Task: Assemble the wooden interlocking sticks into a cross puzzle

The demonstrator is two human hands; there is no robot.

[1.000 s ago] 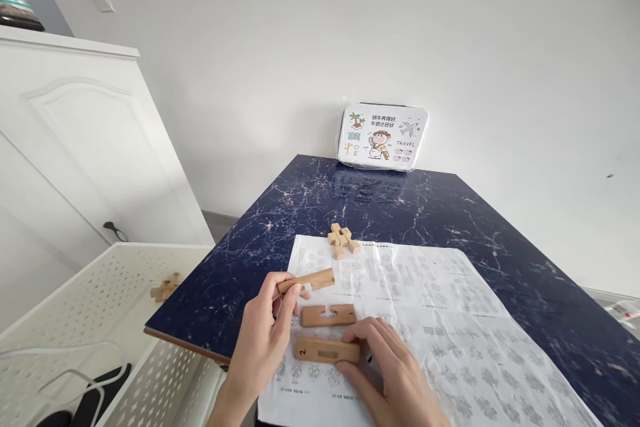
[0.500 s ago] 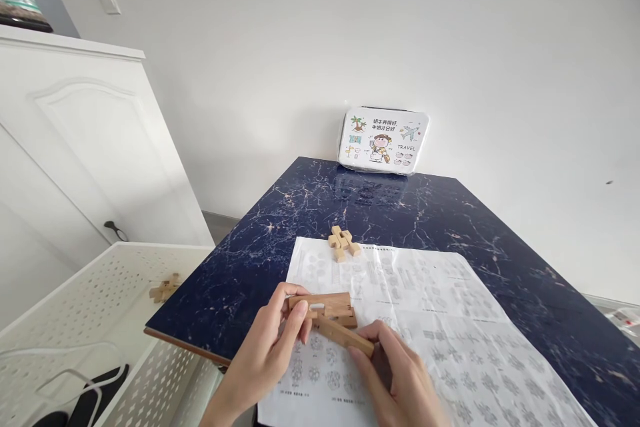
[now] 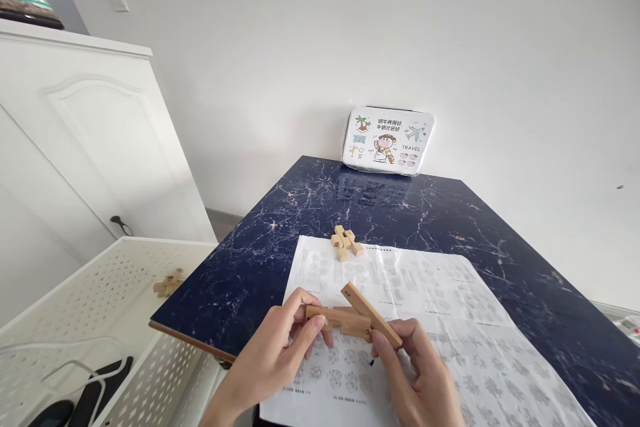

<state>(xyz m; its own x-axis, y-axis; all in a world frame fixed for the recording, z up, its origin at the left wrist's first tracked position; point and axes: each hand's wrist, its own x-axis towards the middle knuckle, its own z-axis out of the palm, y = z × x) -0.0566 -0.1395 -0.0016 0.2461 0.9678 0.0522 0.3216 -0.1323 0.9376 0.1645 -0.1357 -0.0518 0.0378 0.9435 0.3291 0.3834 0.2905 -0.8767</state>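
My left hand (image 3: 287,340) is closed on notched wooden puzzle pieces (image 3: 337,318), pinched at their left end between thumb and fingers. A single wooden puzzle stick (image 3: 370,310), marked with a 2 near its upper end, is pinched by its lower right end in my right hand (image 3: 413,360). The stick slants across the right end of the left hand's pieces; whether they touch I cannot tell. Both hands are above a creased printed sheet (image 3: 415,347) with rows of puzzle drawings. An interlocked wooden puzzle (image 3: 345,240) rests at the sheet's top edge.
The dark blue marbled table (image 3: 280,227) meets the wall at the back, where a white cartoon-printed case (image 3: 389,140) leans. At left are a white perforated cart (image 3: 120,274) with another wooden puzzle (image 3: 169,284) and cables (image 3: 75,367), and a white cabinet (image 3: 100,127).
The stick in my right hand has swung up, and its numbered face now shows. My left hand has moved slightly right and turned its pieces, so the slot between them is no longer visible.
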